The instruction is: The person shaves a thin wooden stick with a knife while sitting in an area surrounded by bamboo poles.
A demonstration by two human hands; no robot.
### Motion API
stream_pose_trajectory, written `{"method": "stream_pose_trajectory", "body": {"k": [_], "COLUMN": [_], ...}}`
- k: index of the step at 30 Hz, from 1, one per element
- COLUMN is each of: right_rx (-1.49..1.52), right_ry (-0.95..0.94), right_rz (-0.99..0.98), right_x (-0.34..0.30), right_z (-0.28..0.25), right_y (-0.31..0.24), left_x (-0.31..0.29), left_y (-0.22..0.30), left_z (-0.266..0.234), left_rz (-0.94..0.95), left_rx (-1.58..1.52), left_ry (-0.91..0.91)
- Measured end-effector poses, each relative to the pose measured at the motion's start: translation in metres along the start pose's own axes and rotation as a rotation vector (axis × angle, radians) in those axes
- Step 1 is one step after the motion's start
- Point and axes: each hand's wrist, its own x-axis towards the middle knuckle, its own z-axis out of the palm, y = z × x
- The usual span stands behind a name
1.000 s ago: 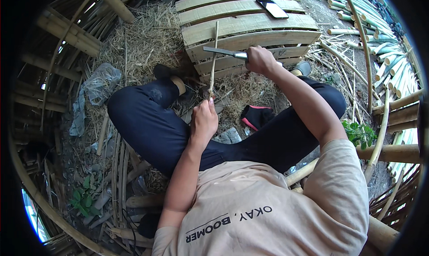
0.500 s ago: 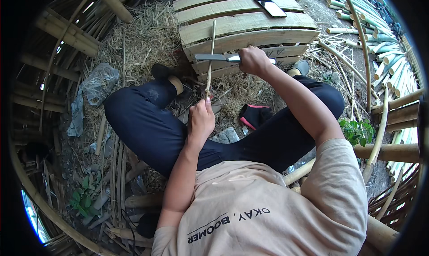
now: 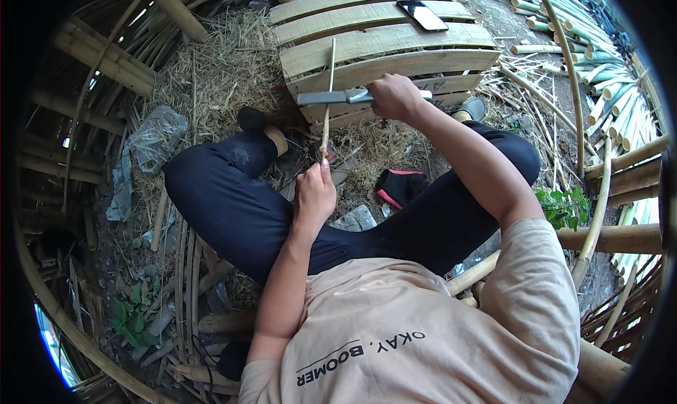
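Observation:
My left hand (image 3: 315, 194) is closed round the lower end of a thin bamboo stick (image 3: 330, 86), which points up and away from me. In my right hand (image 3: 397, 97) is the handle of a knife (image 3: 323, 98) with a broad, flat metal blade. The blade lies crosswise over the stick, a little above the knobby part near my left hand. Beyond the blade, the stick's far end reaches over the slats of a low wooden pallet table (image 3: 352, 43). My fingers hide the stick's near end.
A phone (image 3: 423, 16) lies on the pallet table. Between my legs are a black and pink cloth item (image 3: 400, 188) and a grey stone (image 3: 355, 219). Straw (image 3: 218, 72) and a clear plastic bag (image 3: 159, 137) cover ground at left. Cut bamboo poles (image 3: 613, 86) are piled at right.
The knife and my right hand have shifted slightly left, and more of the blade now sticks out past the stick. My left hand and the stick have moved down a little.

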Motion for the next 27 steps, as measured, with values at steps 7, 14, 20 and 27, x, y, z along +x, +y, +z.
{"method": "stream_pose_trajectory", "body": {"k": [7,14,20,27], "right_rx": [0.069,0.1,0.052,0.129], "right_ry": [0.021,0.062,-0.021,0.012], "right_rz": [0.169,0.187,-0.079,0.156], "right_x": [0.008,0.0,-0.005,-0.009], "right_z": [0.004,0.015,0.013,0.015], "right_y": [0.016,0.017,-0.008,-0.001], "left_x": [0.0,0.002,0.002,0.002], "left_y": [0.0,-0.005,-0.008,0.002], "left_z": [0.001,0.005,0.006,-0.004], "left_rz": [0.008,0.045,0.022,-0.03], "left_rx": [0.039,-0.001,-0.013,-0.004], "left_ry": [-0.01,0.007,-0.007,-0.042]}}
